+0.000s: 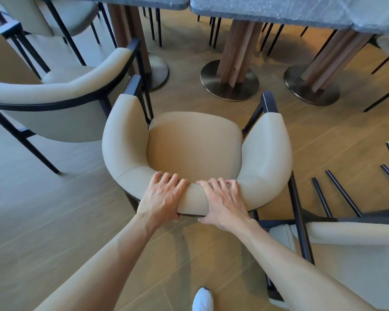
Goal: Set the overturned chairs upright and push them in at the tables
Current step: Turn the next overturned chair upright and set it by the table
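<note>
Beige upholstery fills your grip: both of your hands clamp the curved backrest of one upright chair [195, 142], side by side at the middle of its top edge. Your left hand [161, 199] lays four spread fingers [166, 179] over the padding, with the thumb hooked beneath the dark frame. Your right hand [222, 204] mirrors it, fingers slightly fanned and curled over the rim, thumb tucked under. The two hands are close together but apart, a strip of backrest showing between them.

That chair stands on its legs on the wood floor [54, 221], its seat facing the tables, not yet slid under them. Three stone-topped tables [267, 10] run along the top edge of view, each on a wooden column with a round metal base [229, 80]; three such bases show.

Two more beige chairs [43, 95] stand upright at your left, one behind the other. At your right one overturned chair [346, 234] lies on the floor, touching the rear leg of the chair you hold, its thin black legs [343, 193] pointing up and away. One white shoe [203, 299] shows at the bottom edge.
</note>
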Motion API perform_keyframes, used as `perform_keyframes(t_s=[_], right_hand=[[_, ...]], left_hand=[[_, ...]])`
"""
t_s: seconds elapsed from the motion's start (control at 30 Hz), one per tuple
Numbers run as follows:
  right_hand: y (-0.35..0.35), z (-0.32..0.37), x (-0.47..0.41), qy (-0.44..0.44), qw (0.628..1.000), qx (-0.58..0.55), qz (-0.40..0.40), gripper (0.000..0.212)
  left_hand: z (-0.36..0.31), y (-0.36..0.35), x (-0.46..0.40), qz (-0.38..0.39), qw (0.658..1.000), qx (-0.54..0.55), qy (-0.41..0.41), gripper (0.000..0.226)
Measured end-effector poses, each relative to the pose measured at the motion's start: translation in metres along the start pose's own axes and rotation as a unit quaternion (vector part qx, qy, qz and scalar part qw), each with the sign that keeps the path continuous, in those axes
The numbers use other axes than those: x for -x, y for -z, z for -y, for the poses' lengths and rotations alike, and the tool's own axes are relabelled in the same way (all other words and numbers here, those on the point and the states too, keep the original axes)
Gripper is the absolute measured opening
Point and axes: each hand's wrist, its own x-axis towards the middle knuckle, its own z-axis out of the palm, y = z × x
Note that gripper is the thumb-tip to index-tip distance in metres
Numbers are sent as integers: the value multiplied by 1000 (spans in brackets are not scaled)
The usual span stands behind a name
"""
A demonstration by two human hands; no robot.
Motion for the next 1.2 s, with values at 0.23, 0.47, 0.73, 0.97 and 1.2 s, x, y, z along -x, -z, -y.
perform_keyframes(t_s=[0.23, 0.47, 0.73, 0.97, 1.2], right_hand=[[0, -4, -5, 3, 1000, -5, -4, 92], [25, 5, 0, -12, 998, -16, 59, 103], [107, -9, 90, -137, 972, -193, 8, 68], [183, -70, 235, -334, 895, -282, -88, 60], [203, -109, 407, -429, 824, -343, -138, 54]], left_hand=[[4, 1, -6, -16, 1000, 9, -7, 80], [4, 13, -10, 67, 998, -7, -10, 100], [-40, 89, 14, 91, 947, 298, 75, 67], [-157, 158, 13, 41, 931, 361, 32, 50], [-359, 176, 58, 104, 933, 282, -198, 49]])
